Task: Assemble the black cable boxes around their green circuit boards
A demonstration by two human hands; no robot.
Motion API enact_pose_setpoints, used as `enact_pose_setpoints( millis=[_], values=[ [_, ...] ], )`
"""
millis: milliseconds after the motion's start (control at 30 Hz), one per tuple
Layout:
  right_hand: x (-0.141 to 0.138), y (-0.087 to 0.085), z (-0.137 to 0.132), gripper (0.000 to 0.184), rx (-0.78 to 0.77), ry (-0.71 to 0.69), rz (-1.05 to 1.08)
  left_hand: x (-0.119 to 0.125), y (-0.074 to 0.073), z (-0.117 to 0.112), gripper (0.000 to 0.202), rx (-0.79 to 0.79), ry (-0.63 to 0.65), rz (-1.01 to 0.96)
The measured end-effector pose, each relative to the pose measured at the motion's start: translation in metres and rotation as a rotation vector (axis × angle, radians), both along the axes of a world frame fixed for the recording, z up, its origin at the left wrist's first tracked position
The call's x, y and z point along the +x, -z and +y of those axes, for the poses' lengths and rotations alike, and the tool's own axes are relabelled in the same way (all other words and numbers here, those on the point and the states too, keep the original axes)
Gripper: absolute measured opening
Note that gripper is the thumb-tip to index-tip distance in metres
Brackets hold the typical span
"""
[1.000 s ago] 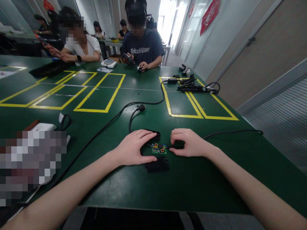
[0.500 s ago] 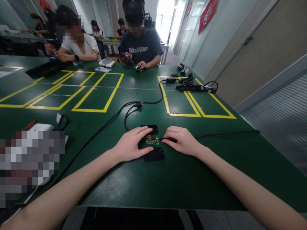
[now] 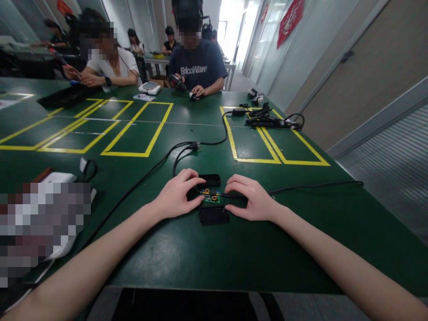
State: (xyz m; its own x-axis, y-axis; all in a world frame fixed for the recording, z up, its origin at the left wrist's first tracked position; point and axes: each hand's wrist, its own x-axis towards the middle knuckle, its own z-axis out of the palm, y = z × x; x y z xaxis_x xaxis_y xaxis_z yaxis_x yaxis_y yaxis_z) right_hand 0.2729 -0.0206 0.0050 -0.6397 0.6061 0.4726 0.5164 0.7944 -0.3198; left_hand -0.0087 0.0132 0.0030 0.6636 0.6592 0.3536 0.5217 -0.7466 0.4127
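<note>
On the green worktop [image 3: 160,258], seen from the head camera, between both hands: a small green circuit board [image 3: 211,196], with copper-coloured rings and thin coloured wires on it. Just beyond the board, a far shell half [image 3: 211,180], black; just before it, a near shell half [image 3: 214,216], also black. To the left of the board, the left hand [image 3: 179,194], with fingers bent and parted, thumb tip at the left edge of the board, index fingertip by the left end of the far shell half. Cannot tell whether pressing there or only very close. To the right, the right hand [image 3: 254,198], also with thumb and fingers apart, curved around a black cable [image 3: 314,186] passing through the gap and running on to the right. Behind the left hand, a black plug [image 3: 194,146] on a short bent cord [image 3: 174,166], just beside a long cord [image 3: 214,144]. At the end of this long cord, a black adapter [image 3: 238,112], near a bundle of cables [image 3: 274,119] and yellow tape [image 3: 257,161]. Across the worktop, a co-worker in a dark blue shirt [image 3: 195,67], with a dark tool [image 3: 177,81] in one hand; farther left, another person in white [image 3: 129,67].
</note>
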Motion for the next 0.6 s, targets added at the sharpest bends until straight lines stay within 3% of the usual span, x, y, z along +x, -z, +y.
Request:
enact_pose_setpoints(
  millis=[167,333,600],
  values=[
    [-0.005,-0.004,-0.008,0.033,0.057,-0.179,-0.056,-0.002,0.0,0.001,0.044,-0.071,0.004,0.027],
    [-0.013,0.005,-0.009,0.024,0.095,-0.166,-0.106,-0.002,-0.001,0.001,0.04,-0.123,-0.022,0.025],
    [-0.012,0.007,-0.008,0.033,0.135,-0.109,-0.027,-0.001,0.001,0.003,0.032,-0.1,-0.008,0.058]
  ],
)
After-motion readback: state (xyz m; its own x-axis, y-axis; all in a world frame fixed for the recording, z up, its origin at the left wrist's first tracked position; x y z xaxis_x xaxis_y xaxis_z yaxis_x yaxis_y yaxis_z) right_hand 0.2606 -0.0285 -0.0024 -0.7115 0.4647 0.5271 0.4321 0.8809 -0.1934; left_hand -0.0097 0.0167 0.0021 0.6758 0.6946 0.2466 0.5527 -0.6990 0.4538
